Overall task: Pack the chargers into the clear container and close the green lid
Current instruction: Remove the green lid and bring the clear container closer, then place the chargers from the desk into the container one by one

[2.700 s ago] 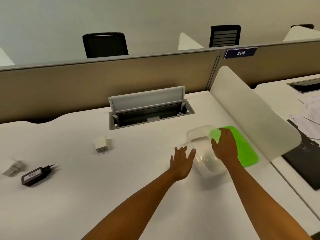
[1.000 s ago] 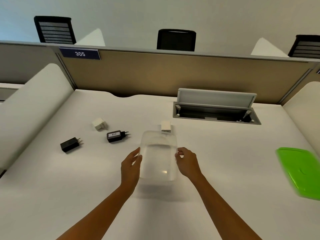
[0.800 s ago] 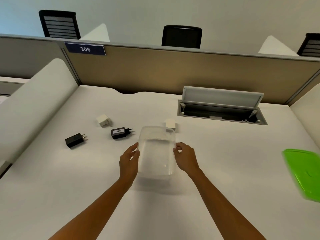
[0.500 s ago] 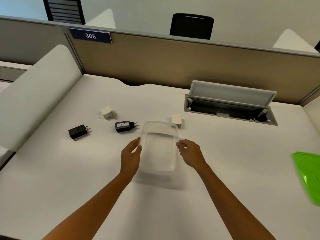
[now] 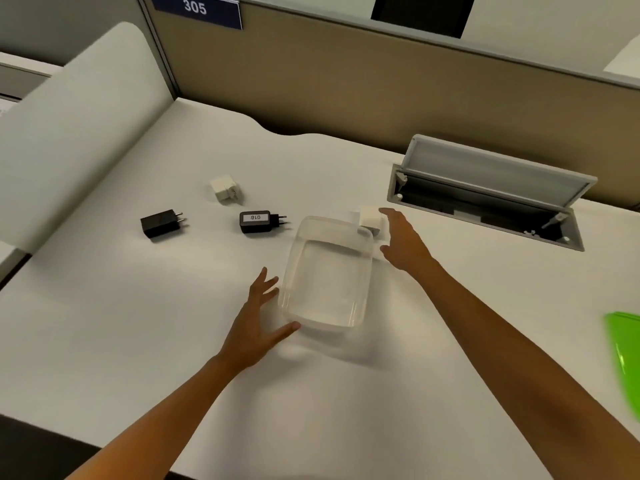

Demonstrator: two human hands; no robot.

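Observation:
The clear container [image 5: 329,271] stands open on the white desk [image 5: 104,323], with nothing inside. My left hand [image 5: 256,320] rests open against its near left corner. My right hand [image 5: 401,240] is open at its far right corner, fingers reaching beside a white cube charger [image 5: 369,218]. To the left lie a black charger with a white label [image 5: 258,221], a plain black charger [image 5: 161,223] and another white charger [image 5: 223,188]. The green lid [image 5: 627,362] lies at the right edge, partly out of view.
An open grey cable hatch [image 5: 485,195] is sunk into the desk at the back right. A tan partition [image 5: 346,84] with a sign reading 305 runs along the back. A white curved divider [image 5: 69,133] bounds the left side.
Both hands carried the container from beside the green lid to the chargers and set it down. My right hand has let go and moved forward to the white cube charger.

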